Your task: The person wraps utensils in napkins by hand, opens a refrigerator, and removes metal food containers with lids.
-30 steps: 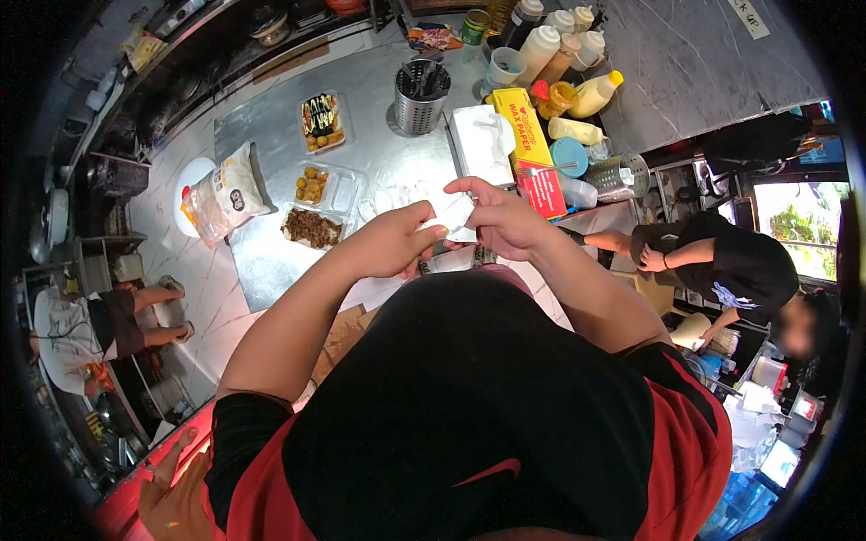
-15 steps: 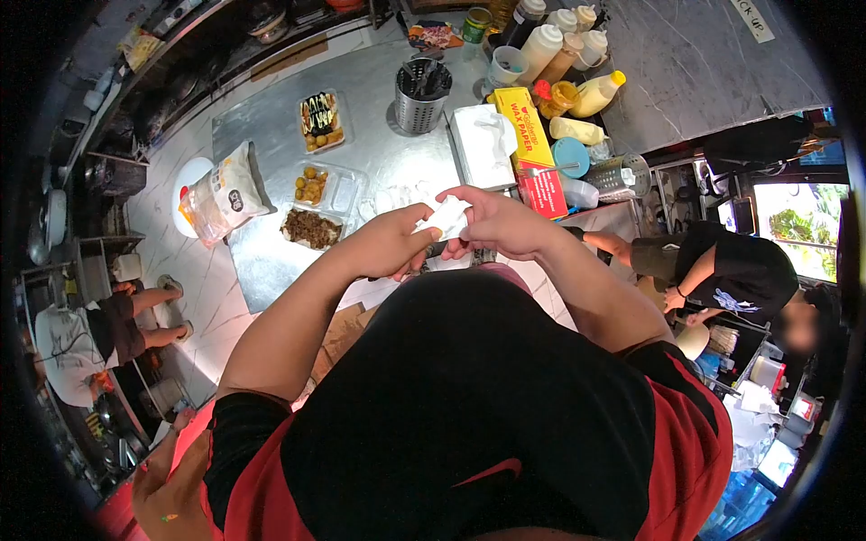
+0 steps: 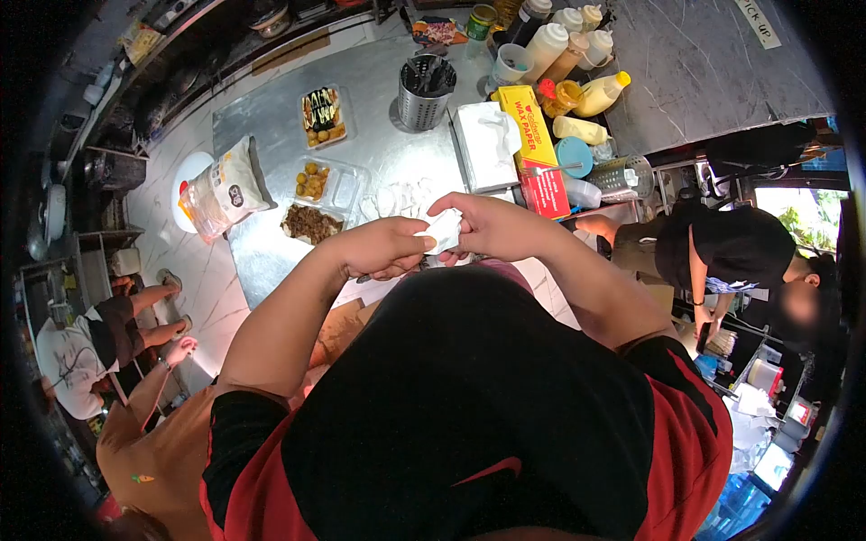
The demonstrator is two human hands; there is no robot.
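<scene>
A crumpled white tissue (image 3: 443, 231) is pinched between my two hands, in front of my body at the table's near edge. My left hand (image 3: 386, 248) is closed on its left side, thumb on top. On the other side my right hand (image 3: 492, 224) grips it with curled fingers. Whether anything is wrapped inside the tissue cannot be seen. Just beyond my hands lie more crumpled white tissues (image 3: 397, 200). To the left of them is an open clear container (image 3: 341, 191) with round golden balls and brown shredded food.
A second food tray (image 3: 322, 117), a utensil holder (image 3: 424, 97), a tissue box (image 3: 487, 149), a wax paper box (image 3: 532, 149) and several sauce bottles (image 3: 546, 50) stand on the metal table (image 3: 262, 117). A plastic bag (image 3: 225, 191) sits left. Other people are on both sides.
My hands have shifted slightly around the tissue, which stays between them. At the left, a person's arm now reaches forward. The person on the right has leaned and moved their hands.
</scene>
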